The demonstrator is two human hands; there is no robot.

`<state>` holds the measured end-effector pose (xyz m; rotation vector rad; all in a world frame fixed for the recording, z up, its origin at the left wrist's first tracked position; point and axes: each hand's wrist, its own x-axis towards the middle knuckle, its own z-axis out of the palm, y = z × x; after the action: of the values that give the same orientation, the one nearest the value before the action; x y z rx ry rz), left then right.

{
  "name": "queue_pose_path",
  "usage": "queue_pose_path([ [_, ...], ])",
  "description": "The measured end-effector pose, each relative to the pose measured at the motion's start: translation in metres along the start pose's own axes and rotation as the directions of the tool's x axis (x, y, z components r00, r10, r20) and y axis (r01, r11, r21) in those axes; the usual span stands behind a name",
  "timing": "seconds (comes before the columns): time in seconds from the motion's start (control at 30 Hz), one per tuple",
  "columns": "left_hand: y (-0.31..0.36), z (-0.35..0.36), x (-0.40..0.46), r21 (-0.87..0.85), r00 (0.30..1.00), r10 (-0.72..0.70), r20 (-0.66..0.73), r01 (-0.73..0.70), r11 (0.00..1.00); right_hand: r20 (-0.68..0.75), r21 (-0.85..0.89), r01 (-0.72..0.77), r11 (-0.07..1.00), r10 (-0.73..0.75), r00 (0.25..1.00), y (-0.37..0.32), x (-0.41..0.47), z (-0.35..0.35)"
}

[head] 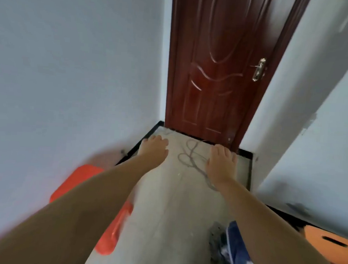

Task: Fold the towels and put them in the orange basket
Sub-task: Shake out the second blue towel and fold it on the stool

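Both my arms stretch forward over the pale floor. My left hand [154,148] and my right hand [221,161] are palm down with relaxed fingers, and neither holds anything. A blue patterned towel [235,256] lies crumpled on the floor at the lower right, half under my right forearm, with a grey towel [216,239] beside it. A red-orange plastic basket [109,236] sits at the lower left, mostly hidden by my left arm and blurred. A lighter orange container [325,235] with a slot handle shows at the right edge.
A dark red wooden door [215,73] with a metal handle [259,69] stands shut straight ahead. White walls [70,74] close in on both sides. A loose grey cord [190,156] lies on the floor between my hands.
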<state>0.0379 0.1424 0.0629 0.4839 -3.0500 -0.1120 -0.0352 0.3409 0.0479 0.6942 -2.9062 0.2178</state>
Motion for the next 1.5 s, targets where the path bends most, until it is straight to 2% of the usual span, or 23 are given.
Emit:
queue_pose_path([
  [0.07,-0.072,-0.011,-0.044,0.021,0.993,-0.118,0.014,0.118,0.993,0.007,0.044,0.119,0.992,-0.119,0.993,-0.076,-0.015,0.004],
  [0.17,-0.153,-0.019,-0.099,-0.026,0.959,-0.285,0.009,0.285,0.958,-0.056,0.069,0.278,0.958,-0.274,0.960,-0.166,-0.036,0.014],
  [0.27,-0.217,-0.014,-0.154,-0.053,0.915,-0.402,0.017,0.402,0.914,0.010,0.069,0.394,0.916,-0.396,0.918,-0.243,-0.062,0.025],
  [0.43,-0.312,0.000,-0.245,-0.111,0.772,-0.633,0.058,0.635,0.765,0.065,0.123,0.599,0.791,-0.609,0.791,-0.364,-0.097,0.052],
  [0.6,-0.386,0.022,-0.346,-0.155,0.569,-0.814,0.120,0.820,0.550,0.158,0.196,0.725,0.660,-0.751,0.641,-0.468,-0.135,0.082],
  [0.7,-0.429,0.036,-0.410,-0.164,0.386,-0.909,0.156,0.918,0.361,0.191,0.237,0.817,0.526,-0.850,0.492,-0.534,-0.159,0.111],
  [0.83,-0.476,0.052,-0.466,-0.160,0.176,-0.967,0.186,0.976,0.147,0.249,0.295,0.874,0.386,-0.914,0.320,-0.609,-0.183,0.150],
  [1.0,-0.506,0.101,-0.499,-0.232,-0.062,-0.948,0.311,0.963,-0.139,0.356,0.348,0.894,0.281,-0.922,0.152,-0.669,-0.207,0.200],
  [1.07,-0.508,0.131,-0.505,-0.265,-0.126,-0.911,0.392,0.933,-0.243,0.416,0.346,0.907,0.241,-0.906,0.082,-0.684,-0.214,0.228],
  [1.17,-0.496,0.175,-0.512,-0.319,-0.183,-0.843,0.506,0.868,-0.379,0.524,0.314,0.923,0.223,-0.851,0.027,-0.692,-0.223,0.267],
  [1.27,-0.477,0.227,-0.522,-0.364,-0.250,-0.739,0.626,0.744,-0.560,0.655,0.291,0.936,0.196,-0.755,-0.045,-0.692,-0.241,0.305],
  [1.4,-0.469,0.301,-0.534,-0.359,-0.400,-0.576,0.713,0.498,-0.790,0.746,0.304,0.925,0.229,-0.661,-0.081,-0.694,-0.268,0.366],
  [1.5,-0.480,0.342,-0.533,-0.366,-0.511,-0.463,0.724,0.284,-0.886,0.782,0.319,0.884,0.342,-0.622,-0.041,-0.698,-0.282,0.410],
])
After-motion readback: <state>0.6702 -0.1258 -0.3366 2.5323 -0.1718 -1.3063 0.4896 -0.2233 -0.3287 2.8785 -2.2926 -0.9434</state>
